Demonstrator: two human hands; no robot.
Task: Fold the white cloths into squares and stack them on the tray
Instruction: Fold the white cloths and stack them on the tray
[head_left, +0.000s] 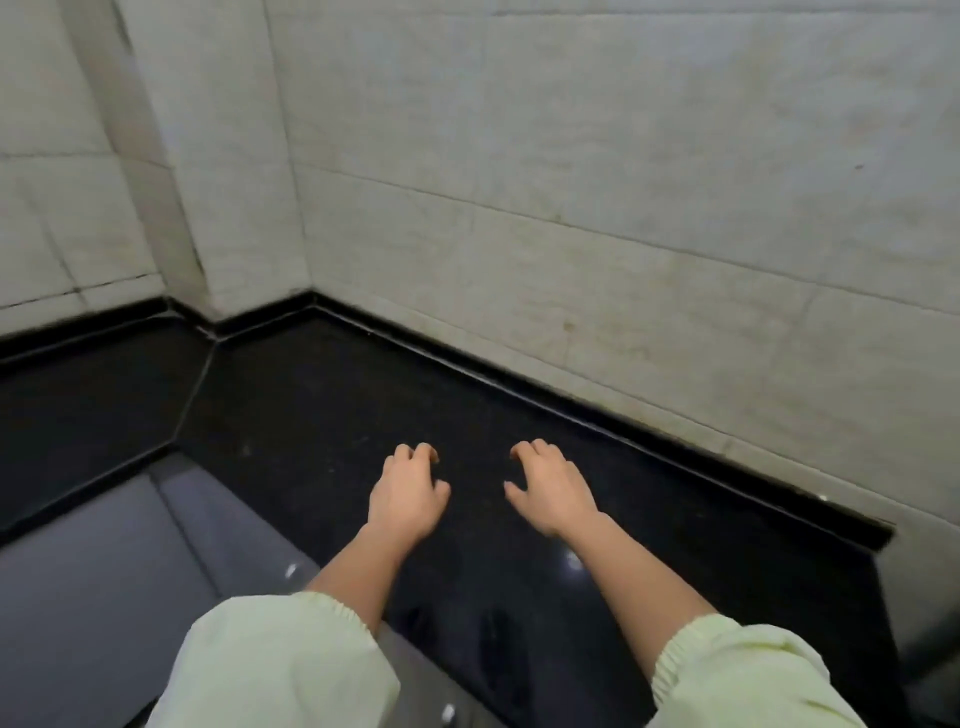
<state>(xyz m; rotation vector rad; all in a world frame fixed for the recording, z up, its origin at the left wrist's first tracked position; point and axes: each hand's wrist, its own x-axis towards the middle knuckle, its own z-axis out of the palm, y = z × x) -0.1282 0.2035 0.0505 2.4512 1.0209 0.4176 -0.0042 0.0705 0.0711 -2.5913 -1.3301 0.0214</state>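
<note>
No white cloth and no tray appear in the head view. My left hand (408, 493) hovers palm down over the black stone counter (291, 395), fingers loosely curled and holding nothing. My right hand (550, 488) is beside it, a short gap to the right, also palm down with loosely curled fingers and nothing in it. Both forearms reach forward out of pale green sleeves at the bottom of the view.
The black counter runs along a pale tiled wall (597, 182) with a low black upstand at the back. A wall corner juts out at the far left. Grey cabinet fronts (104, 571) lie below the counter's front edge on the left.
</note>
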